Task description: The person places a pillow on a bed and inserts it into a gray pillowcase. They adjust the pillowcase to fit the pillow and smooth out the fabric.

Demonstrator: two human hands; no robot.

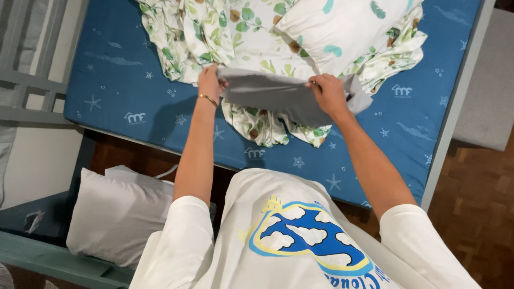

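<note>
One grey cloth [284, 93] is stretched between two hands — the left hand [210, 81] pinches its left end with fingers closed tight, the right hand [327, 93] grips its right end in a closed fist — so its long axis runs side to side, parallel to the near edge of the bed [118, 80]. It hangs just above a crumpled leaf-print sheet [214, 37] at the middle of the blue mattress, with one white pillow [342, 29] toward the far right corner — a second, grey pillow [115, 214] lies off the bed, below its near left corner.
</note>
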